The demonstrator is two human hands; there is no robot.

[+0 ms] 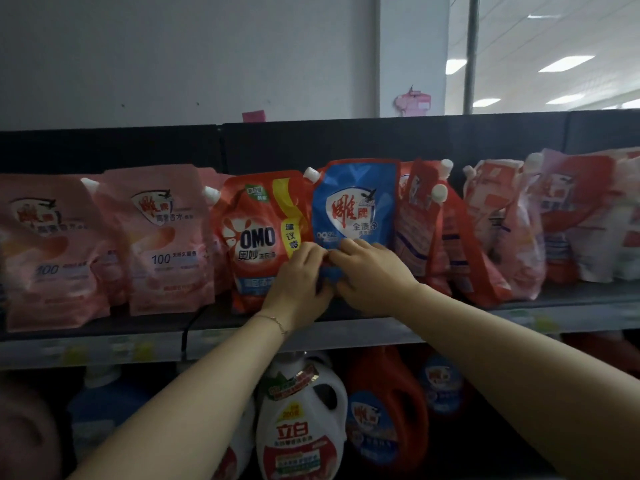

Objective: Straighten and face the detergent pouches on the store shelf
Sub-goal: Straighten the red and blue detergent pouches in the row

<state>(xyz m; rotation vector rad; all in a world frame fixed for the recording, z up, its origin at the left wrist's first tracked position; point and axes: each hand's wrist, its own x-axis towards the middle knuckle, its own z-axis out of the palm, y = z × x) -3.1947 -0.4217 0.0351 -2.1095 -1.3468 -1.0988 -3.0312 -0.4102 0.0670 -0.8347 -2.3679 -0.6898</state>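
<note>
Currently, on upper shelf (104, 348): blue pouch (356, 206), upright, label forward, mid-row. Left hand (301, 278) grips its lower left edge; right hand (370, 271) holds its lower front, fingers curled. At its 9 o'clock: red OMO pouch (256, 237), touching; beyond, pink pouches (162, 237). At 3 o'clock: red pouches (436, 230), leaning. At 6 o'clock, below shelf: white jug (301, 420).
</note>
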